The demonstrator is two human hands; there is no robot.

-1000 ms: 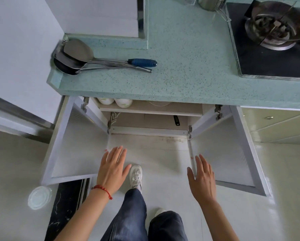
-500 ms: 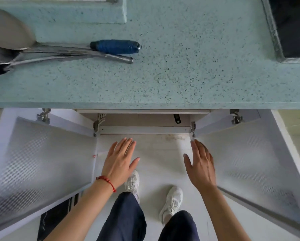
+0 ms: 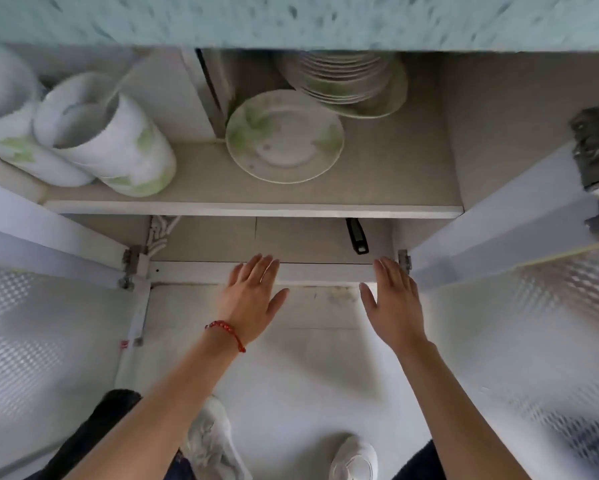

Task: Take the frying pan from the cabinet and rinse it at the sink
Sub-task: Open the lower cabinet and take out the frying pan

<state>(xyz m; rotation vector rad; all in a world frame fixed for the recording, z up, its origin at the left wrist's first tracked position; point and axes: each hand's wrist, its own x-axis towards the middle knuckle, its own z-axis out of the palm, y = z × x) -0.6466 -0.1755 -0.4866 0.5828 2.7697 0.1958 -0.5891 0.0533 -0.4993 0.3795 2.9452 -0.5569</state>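
Your left hand (image 3: 251, 299) and right hand (image 3: 393, 299) were both flat and spread, fingers extended, holding nothing, hovering over the front lip of the cabinet (image 3: 256, 271). Both doors stood swung wide, one outside each hand. Just beyond your right fingertips (image 3: 381, 266), on the lower level, a black handle (image 3: 356, 236) poked out from under the shelf (image 3: 253, 209). Its long axis ran front to back, the free end pointing toward you and slightly right. That handle was all you could see of the pan; the rest lay hidden beneath the shelf. Farther in, on the shelf, a plate (image 3: 284, 136) with green leaf print sat ahead of your left hand, empty. Behind it leaned a stack of plates (image 3: 346, 81). Off beyond your left hand sat stacked white bowls (image 3: 111, 136), blurred, with nothing showing inside. Above everything ran the speckled counter edge (image 3: 291, 19).
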